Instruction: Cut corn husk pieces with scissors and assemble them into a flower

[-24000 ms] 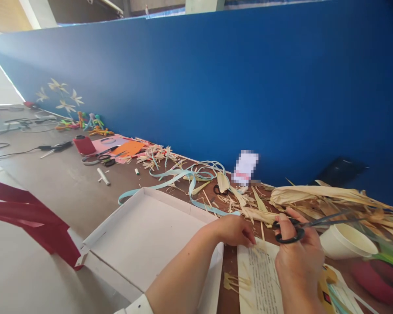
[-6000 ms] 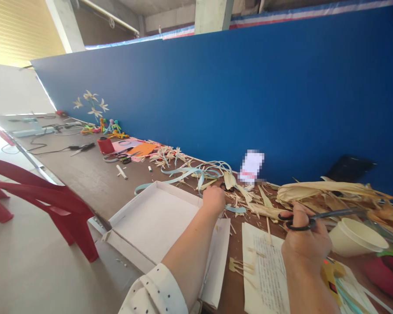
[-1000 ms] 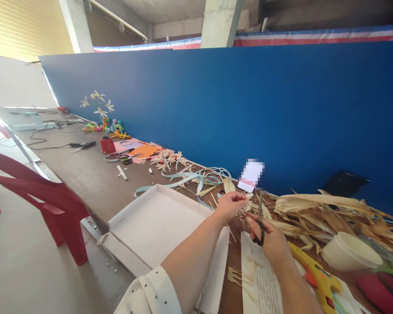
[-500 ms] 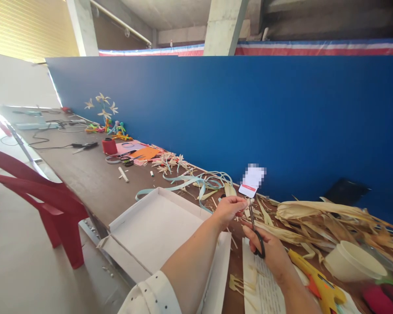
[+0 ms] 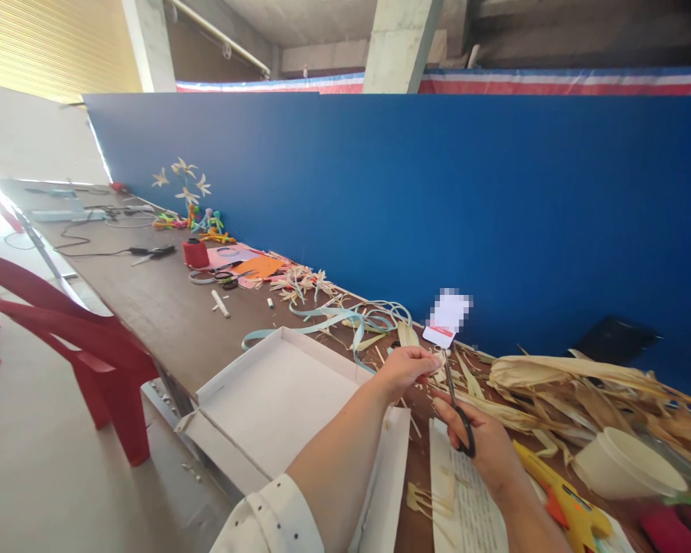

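Observation:
My left hand [image 5: 408, 372] pinches a small pale piece [image 5: 440, 359], which looks like corn husk and is partly hidden by the fingertips. My right hand [image 5: 484, 438] is wrapped round the black handle of a pair of scissors [image 5: 465, 430]. The blades point away from me and reach up to the pale piece at the left fingertips. Whether the blades are parted is too small to tell. Beneath the hands lie scattered husk scraps and a printed sheet [image 5: 471, 511] with thin cut husk strips [image 5: 429, 499] on it.
A shallow white box [image 5: 299, 407] stands left of my forearm. Dry corn husks [image 5: 576, 384], a cream tub [image 5: 627, 465] and a yellow glue gun [image 5: 570, 499] are at right. Light-blue ribbon [image 5: 328, 313] and a red thread spool [image 5: 195, 253] lie farther left. A blue partition [image 5: 380, 192] borders the table.
The whole view has shifted slightly, so things appear a little farther right. Both hands keep the same hold, with the scissors still at the pale piece.

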Motion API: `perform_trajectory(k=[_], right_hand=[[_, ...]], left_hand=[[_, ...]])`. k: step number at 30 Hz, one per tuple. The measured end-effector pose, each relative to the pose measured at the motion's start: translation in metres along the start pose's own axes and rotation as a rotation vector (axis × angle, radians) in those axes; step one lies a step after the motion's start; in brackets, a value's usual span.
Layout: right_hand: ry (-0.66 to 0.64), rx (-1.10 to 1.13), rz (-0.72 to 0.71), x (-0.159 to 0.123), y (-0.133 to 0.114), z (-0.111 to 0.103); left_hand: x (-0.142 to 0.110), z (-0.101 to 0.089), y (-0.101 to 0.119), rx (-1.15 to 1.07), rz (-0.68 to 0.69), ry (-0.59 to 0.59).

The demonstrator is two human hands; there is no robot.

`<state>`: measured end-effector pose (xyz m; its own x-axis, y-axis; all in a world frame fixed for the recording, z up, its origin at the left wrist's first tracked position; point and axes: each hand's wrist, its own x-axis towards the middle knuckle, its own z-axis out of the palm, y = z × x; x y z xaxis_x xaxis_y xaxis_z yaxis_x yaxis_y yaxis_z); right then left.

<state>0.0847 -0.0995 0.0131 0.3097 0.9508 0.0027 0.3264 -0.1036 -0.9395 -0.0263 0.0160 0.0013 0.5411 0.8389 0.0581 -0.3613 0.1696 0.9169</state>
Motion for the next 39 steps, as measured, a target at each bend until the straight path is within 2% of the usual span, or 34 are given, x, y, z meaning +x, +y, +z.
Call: perform_trajectory(k=[11, 19, 23, 27, 31, 39], right_hand=[[0.034, -0.044, -0.048, -0.001, -0.001, 0.000], [0.035, -0.074, -0.065, 0.001, 0.000, -0.001], [0.131, -0.052, -0.050, 0.001, 0.000, -0.001], [0.288, 0.123, -0.101, 0.004, 0.003, -0.003], [0.352, 0.339, -0.149, 0.008, 0.012, -0.005], [0.203, 0.629, -0.174, 0.006, 0.005, -0.004]], left_hand=[[-0.001, 0.001, 0.002, -0.026, -0.029, 0.012], [0.000, 0.000, 0.000, -0.042, 0.001, -0.002], [0.001, 0.000, -0.002, -0.044, 0.009, -0.014], [-0.002, 0.001, -0.002, -0.007, 0.013, -0.102], [-0.008, 0.006, 0.001, 0.030, -0.058, -0.238], [-0.012, 0.007, 0.003, -0.029, -0.190, -0.409]])
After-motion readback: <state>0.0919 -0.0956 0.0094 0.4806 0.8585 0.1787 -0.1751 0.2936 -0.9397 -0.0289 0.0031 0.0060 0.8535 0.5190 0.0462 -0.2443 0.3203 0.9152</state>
